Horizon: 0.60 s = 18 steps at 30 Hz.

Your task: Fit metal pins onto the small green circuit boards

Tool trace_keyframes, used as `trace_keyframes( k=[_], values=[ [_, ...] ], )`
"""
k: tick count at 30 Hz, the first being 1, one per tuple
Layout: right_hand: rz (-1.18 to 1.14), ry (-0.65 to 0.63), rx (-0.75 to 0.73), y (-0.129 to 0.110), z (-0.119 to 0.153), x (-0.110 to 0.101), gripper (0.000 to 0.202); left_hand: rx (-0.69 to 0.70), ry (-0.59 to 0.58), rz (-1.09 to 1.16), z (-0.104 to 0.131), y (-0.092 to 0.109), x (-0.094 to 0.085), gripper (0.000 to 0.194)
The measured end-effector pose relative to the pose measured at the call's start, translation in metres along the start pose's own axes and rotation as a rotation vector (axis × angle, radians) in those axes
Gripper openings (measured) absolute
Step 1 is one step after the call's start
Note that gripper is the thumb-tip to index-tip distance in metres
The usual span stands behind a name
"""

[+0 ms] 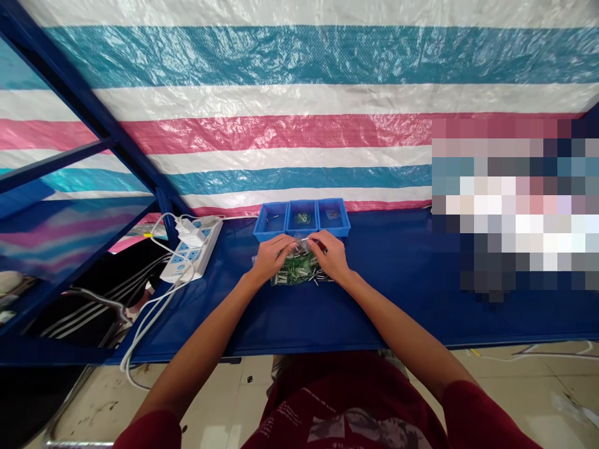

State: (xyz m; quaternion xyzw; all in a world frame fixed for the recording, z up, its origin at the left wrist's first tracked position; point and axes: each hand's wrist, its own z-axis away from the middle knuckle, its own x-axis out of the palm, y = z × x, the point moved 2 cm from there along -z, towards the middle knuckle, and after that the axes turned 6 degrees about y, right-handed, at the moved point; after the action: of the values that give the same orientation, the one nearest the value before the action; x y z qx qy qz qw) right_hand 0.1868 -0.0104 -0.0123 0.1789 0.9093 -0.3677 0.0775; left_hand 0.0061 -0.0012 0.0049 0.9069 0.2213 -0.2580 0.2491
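My left hand (275,257) and my right hand (331,254) are close together above a heap on the blue table, fingers pinched. Between them is a small clear plastic bag (299,236), its edge at my left fingertips. A thin silvery metal piece (304,239) meets my right fingertips. Beneath lie green packets (294,272) and loose thin metal pieces (317,275), partly covered by my hands. Just beyond stand three joined blue bins: the left bin (270,236) holds a thin piece, the middle bin (302,229) a green packet, the right bin (334,232) a small packet.
A white power strip (199,252) with a plugged-in adapter (189,232) lies at the left of the table (397,293). White cables (150,312) hang over the front edge. A blue metal frame (126,162) and striped sheeting (290,134) enclose the table. The far right is blurred out.
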Motion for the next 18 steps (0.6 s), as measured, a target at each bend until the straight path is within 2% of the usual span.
trace_keyframes(
  k=[5, 13, 16, 18],
  values=[
    [-0.018, -0.019, 0.038, -0.0009, 0.0002, -0.0005, 0.027, -0.043, -0.032, 0.0, -0.0008, -0.0002, -0.0017, 0.035],
    [-0.055, -0.015, -0.025, -0.006, -0.0004, -0.0017, 0.023, -0.027, -0.117, -0.01, -0.0004, -0.0002, -0.0021, 0.039],
    [-0.039, -0.031, -0.018, -0.006, -0.0004, -0.0019, 0.025, -0.094, -0.087, 0.057, -0.0022, 0.0025, -0.0023, 0.039],
    [-0.013, -0.035, -0.004, -0.005, -0.0003, -0.0018, 0.028, -0.207, -0.045, 0.182, -0.0046, 0.0043, -0.0019, 0.038]
  ],
)
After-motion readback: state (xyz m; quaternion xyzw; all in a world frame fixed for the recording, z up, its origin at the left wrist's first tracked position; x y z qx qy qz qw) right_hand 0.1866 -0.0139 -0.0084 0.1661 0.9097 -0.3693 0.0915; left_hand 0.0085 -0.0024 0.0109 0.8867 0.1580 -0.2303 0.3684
